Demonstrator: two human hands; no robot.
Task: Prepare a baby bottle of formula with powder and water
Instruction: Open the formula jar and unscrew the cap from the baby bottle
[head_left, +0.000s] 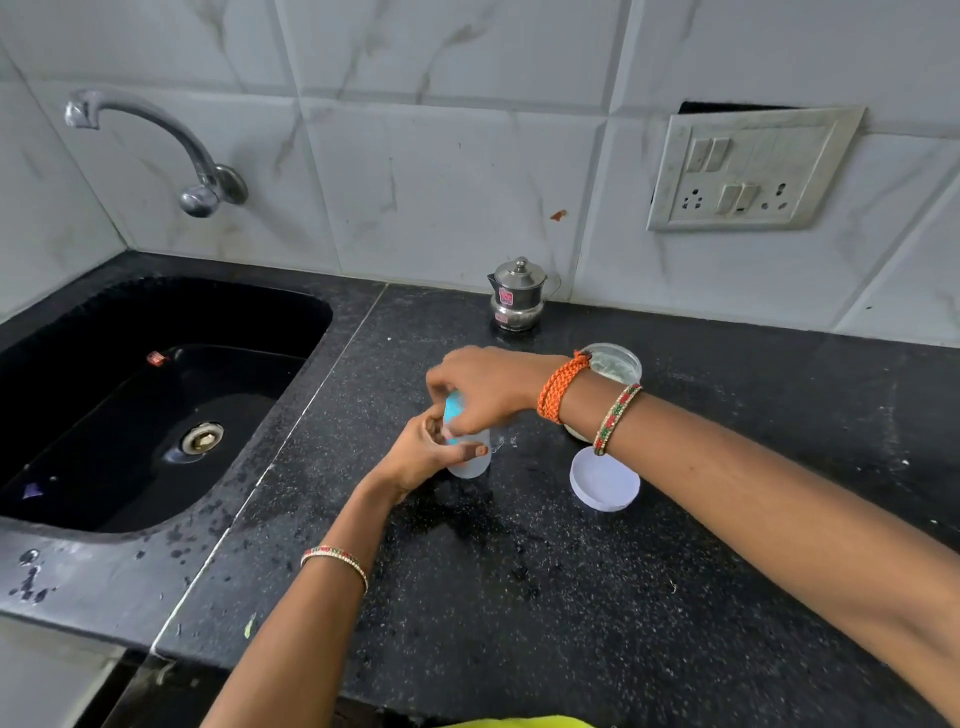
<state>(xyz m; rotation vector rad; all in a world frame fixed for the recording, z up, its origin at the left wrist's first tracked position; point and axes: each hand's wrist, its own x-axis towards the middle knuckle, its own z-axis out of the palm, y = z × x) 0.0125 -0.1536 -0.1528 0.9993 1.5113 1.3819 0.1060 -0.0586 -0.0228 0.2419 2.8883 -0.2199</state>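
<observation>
The fingers (475, 451) of the left hand (421, 462) are wrapped closed around the lower body of the baby bottle (470, 457), which stands upright on the bench (519, 597). The right hand (483, 387) reaches over from above, its fingers closed on the blue cap (453, 410) at the bottle's top; whether the cap is being tightened or loosened cannot be told.

The bottle appears to be thin, clear plastic: probably light, slightly yielding under a squeeze, and likely slippery, since the bench around it shows wet patches. A hold low on the body with a second hold on the cap suits it.

Just right of the bottle lies a white lid (604, 480); beyond that, partly hidden by the right wrist, stands an open powder container (615, 364). A steel pot (517, 296) stands behind the bottle by the wall. The sink (156, 405) opens well to the bottle's left. Open bench lies in front of the bottle.
</observation>
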